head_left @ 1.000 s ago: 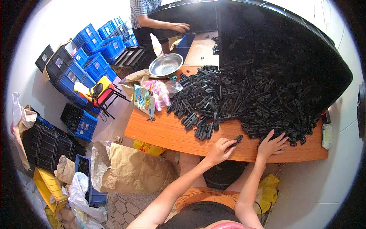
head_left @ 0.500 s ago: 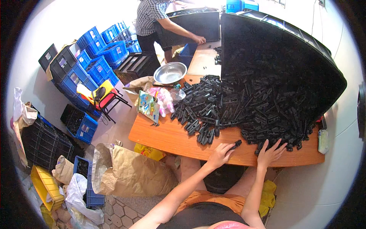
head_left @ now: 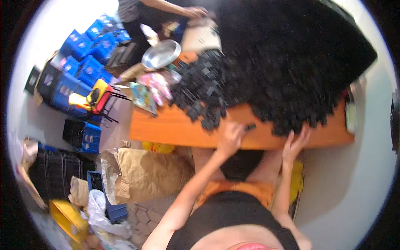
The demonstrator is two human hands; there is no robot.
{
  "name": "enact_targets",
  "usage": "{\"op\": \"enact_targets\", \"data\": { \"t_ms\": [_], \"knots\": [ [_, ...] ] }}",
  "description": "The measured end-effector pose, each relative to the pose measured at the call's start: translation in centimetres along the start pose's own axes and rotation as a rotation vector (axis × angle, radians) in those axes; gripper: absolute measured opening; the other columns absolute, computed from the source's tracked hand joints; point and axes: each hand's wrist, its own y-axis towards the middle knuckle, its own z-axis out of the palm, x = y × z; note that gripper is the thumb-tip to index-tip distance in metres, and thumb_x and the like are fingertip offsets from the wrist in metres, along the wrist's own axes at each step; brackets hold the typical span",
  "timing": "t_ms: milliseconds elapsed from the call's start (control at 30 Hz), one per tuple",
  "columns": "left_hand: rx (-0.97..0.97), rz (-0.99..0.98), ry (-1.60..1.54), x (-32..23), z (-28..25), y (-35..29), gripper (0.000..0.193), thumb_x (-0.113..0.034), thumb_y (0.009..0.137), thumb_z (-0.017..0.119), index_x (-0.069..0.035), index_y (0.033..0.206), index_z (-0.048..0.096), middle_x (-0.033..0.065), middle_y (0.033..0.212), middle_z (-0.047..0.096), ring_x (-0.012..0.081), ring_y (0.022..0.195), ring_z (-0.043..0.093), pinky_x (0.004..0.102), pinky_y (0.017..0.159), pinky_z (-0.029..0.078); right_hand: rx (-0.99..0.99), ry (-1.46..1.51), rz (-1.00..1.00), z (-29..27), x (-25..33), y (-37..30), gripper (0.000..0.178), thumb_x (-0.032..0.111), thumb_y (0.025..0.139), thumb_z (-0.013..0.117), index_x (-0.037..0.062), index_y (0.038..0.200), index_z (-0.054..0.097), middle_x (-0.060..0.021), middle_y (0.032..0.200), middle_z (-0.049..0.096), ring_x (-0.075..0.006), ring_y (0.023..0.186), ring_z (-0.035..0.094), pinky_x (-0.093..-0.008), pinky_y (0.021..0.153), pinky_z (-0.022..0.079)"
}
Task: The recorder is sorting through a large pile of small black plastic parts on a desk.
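A large heap of black plastic parts covers much of the wooden table. They are long and narrow, blurred by motion. My left hand is over the table's near edge, its thumb and fingers pinching one small black plastic part. To its right, my right hand lies with fingers stretched out and apart, fingertips touching the heap's near edge; no part shows in it. Behind the heap stands a big black crate, tipped toward me.
On the table's left lie a metal bowl, a pink plush toy and a colourful packet. A paper sack stands left of my legs. Blue crates and a yellow-red chair are farther left. Another person's hand is at the back.
The whole view has shifted, so the table sits higher and blurs. My left hand keeps the small part and has turned, closer to the left part of the heap. The right hand stays by the heap's edge.
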Motion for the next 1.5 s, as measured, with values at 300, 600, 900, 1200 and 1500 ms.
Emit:
{"op": "enact_targets", "data": {
  "t_ms": [300, 600, 900, 1200, 1500],
  "knots": [
    [0.053, -0.042, 0.024, -0.7, -0.3, 1.4, 0.025, -0.003, 0.079, 0.068, 0.001, 0.103, 0.063, 0.0147, 0.095, 0.057, 0.0325, 0.089, 0.055, 0.0394, 0.078, 0.046, 0.143, 0.151, 0.254, -1.2, 1.7, -1.0, 0.029, 0.011, 0.082, 0.070, 0.0019, 0.108, 0.058, -0.0158, 0.106, 0.054, -0.0307, 0.096, 0.057, -0.0375, 0.079, 0.050],
    [0.064, -0.051, 0.024, -1.3, -0.6, 0.3, 0.026, -0.003, 0.079, 0.068, 0.000, 0.105, 0.063, 0.0138, 0.094, 0.058, 0.0316, 0.091, 0.054, 0.0387, 0.079, 0.046, 0.274, 0.175, 0.130, 0.1, 2.5, -1.1, 0.042, 0.011, 0.079, 0.073, 0.0033, 0.118, 0.058, -0.0179, 0.125, 0.049, -0.0342, 0.106, 0.057, -0.0408, 0.083, 0.052],
    [0.066, -0.075, -0.010, -1.1, -0.1, 1.0, 0.024, -0.003, 0.079, 0.069, 0.000, 0.102, 0.064, 0.0139, 0.094, 0.058, 0.0316, 0.090, 0.054, 0.0387, 0.079, 0.046, 0.213, 0.297, -0.101, 1.3, 2.1, -1.0, 0.032, -0.005, 0.080, 0.067, 0.0021, 0.111, 0.065, -0.0118, 0.118, 0.060, -0.0225, 0.087, 0.065, -0.0305, 0.073, 0.054],
    [0.044, -0.050, -0.005, -0.2, -0.6, 0.6, 0.022, -0.002, 0.078, 0.068, 0.000, 0.100, 0.063, 0.0151, 0.095, 0.057, 0.0329, 0.092, 0.055, 0.0409, 0.080, 0.046, 0.188, 0.313, -0.257, 2.0, 1.7, -0.1, 0.029, -0.003, 0.077, 0.069, 0.0013, 0.105, 0.066, -0.0148, 0.096, 0.063, -0.0314, 0.090, 0.060, -0.0377, 0.078, 0.050],
    [0.017, -0.043, -0.089, -0.3, -0.7, -0.3, 0.021, -0.005, 0.080, 0.067, 0.001, 0.101, 0.062, 0.0156, 0.096, 0.058, 0.0341, 0.093, 0.055, 0.0405, 0.081, 0.047, 0.285, 0.403, -0.340, 0.3, 1.6, -0.3, 0.023, -0.007, 0.073, 0.071, 0.0011, 0.095, 0.069, -0.0107, 0.086, 0.061, -0.0291, 0.081, 0.055, -0.0385, 0.071, 0.046]
  ]
}}
